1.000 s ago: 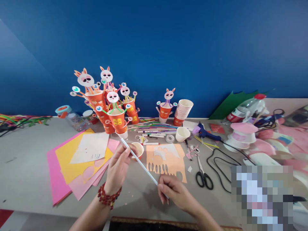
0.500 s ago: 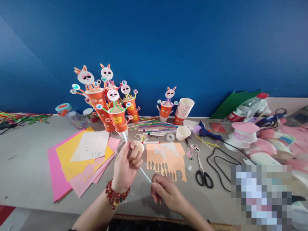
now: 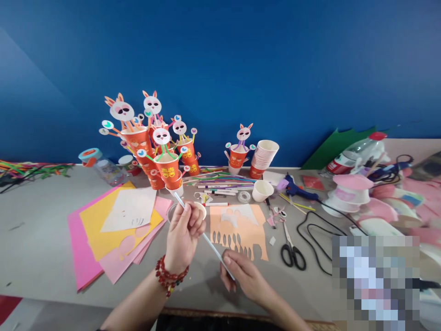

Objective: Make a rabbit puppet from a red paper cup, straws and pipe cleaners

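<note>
Above the grey table (image 3: 41, 248), a pale stick (image 3: 212, 246) slants between the person's two hands. The left hand (image 3: 185, 227), red beads (image 3: 168, 278) at its wrist, grips it near the upper end, before a partly hidden cup (image 3: 201, 210); the right hand (image 3: 241, 272) pinches the lower end. Beyond lies orange paper (image 3: 225, 220), with scissors (image 3: 292, 255) to its right.

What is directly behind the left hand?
Behind the left hand, a pale cup partly shows; the hand covers the rest, including its base. A grey rounded edge also shows, too covered to identify.
</note>
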`<state>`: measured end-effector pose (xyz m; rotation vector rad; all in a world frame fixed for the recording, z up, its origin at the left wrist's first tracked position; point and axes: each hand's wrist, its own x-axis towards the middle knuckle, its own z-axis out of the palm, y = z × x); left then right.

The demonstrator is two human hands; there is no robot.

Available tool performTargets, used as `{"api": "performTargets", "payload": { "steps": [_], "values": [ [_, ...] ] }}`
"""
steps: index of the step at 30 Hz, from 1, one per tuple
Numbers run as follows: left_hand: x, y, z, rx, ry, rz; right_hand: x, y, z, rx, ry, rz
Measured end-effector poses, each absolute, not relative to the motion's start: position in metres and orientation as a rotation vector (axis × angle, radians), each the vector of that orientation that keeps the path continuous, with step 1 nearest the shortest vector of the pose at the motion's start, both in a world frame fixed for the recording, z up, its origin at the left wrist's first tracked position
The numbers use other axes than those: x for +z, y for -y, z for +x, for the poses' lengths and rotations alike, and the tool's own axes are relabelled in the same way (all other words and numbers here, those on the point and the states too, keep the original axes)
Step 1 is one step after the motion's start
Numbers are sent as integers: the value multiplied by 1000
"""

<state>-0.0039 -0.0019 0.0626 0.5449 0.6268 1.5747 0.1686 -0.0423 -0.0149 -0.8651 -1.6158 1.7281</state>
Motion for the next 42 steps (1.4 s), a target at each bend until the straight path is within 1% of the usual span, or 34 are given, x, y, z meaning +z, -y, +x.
{"api": "performTargets", "payload": {
  "steps": [3,9,14,21,25,31,35,38,42],
  "values": [
    [59,4,-2,1589,-620,572,-18,43,169,1849,1462,-832],
    [60,7,-7,1568,-546,567,-22,40,171,1897,1314,-827],
    [52,12,-18,1584,-586,630,-23,36,180,1783,1329,-911],
    [49,18,-20,1632,-626,696,-31,37,178,1776,1448,-972],
    [50,17,-20,1625,-616,637,-32,41,175,1655,1725,-1008],
    [49,9,-25,1515,-648,606,-20,41,180,1447,2119,-1012],
    [50,4,-18,1505,-657,623,-12,31,182,1377,2055,-1084],
    [49,5,-5,1517,-640,639,-6,25,177,1378,1970,-1054],
    [45,8,9,1502,-663,621,-4,25,167,1345,2012,-1051]
  ]
}}
